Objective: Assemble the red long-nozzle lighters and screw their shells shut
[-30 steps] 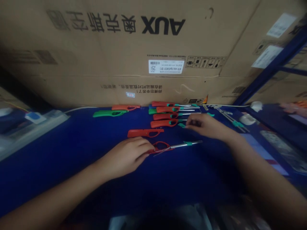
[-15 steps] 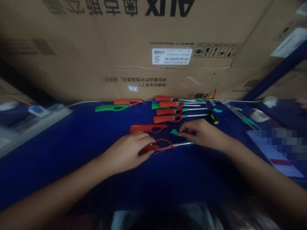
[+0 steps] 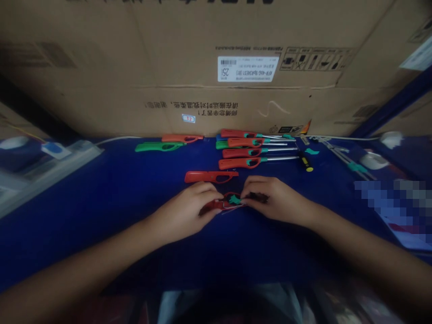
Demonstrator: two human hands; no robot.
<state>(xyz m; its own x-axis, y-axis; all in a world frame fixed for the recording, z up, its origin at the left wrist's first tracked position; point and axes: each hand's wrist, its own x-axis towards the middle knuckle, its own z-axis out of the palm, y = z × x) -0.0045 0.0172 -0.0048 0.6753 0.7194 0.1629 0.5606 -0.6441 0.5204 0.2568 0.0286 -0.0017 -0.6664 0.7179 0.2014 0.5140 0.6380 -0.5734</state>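
Note:
My left hand [image 3: 191, 207] is closed round the rear of a red lighter casing half [image 3: 218, 205], with thin wires showing along it. Between finger and thumb, my right hand [image 3: 270, 198] pinches a small green trigger piece [image 3: 234, 199] over the loop of that casing. The metal tube at the front is mostly hidden by my right hand. Just beyond my hands lies another red casing half [image 3: 212, 176]. Farther back, several long-necked lighters [image 3: 240, 163] with red or orange handles and metal tubes lie side by side.
An orange casing [image 3: 182, 137] and a green casing [image 3: 160, 146] lie at the back left. To the right are a black and yellow screwdriver [image 3: 306, 163], a loose green piece [image 3: 312, 151] and several metal tubes [image 3: 340, 155]. A cardboard wall [image 3: 162, 67] closes off the back.
My right hand has moved left and nearer, bringing the green trigger piece from beside the casing to over its loop. My left hand keeps its hold. The view has tilted slightly down.

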